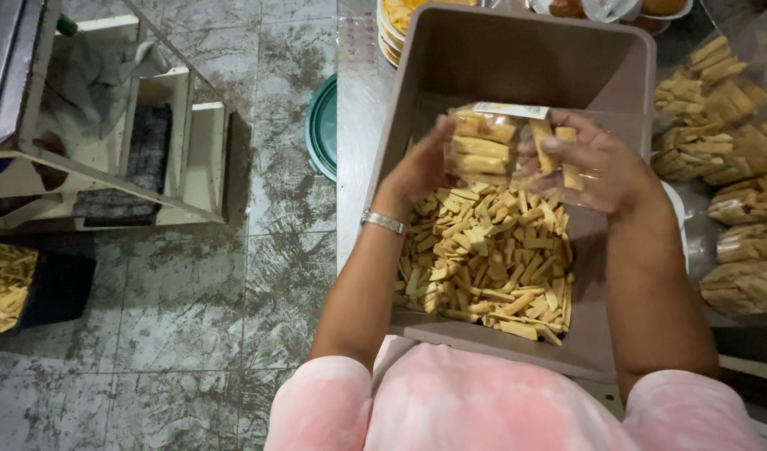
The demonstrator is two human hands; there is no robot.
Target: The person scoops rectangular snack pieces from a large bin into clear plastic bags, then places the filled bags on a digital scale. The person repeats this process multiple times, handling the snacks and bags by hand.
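I keep my left hand and right hand closed around the clear plastic bag of yellow snack sticks, holding it level above the grey plastic tub, so no sticks spill.

Landmark: grey tub | far half: bare, passable | near half: loose snack sticks | right: stacked filled bags block | left: metal tabletop strip open

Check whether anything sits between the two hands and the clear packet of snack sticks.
Nothing visible does. The left hand and right hand already grip the clear packet directly, above the loose sticks in the grey tub.
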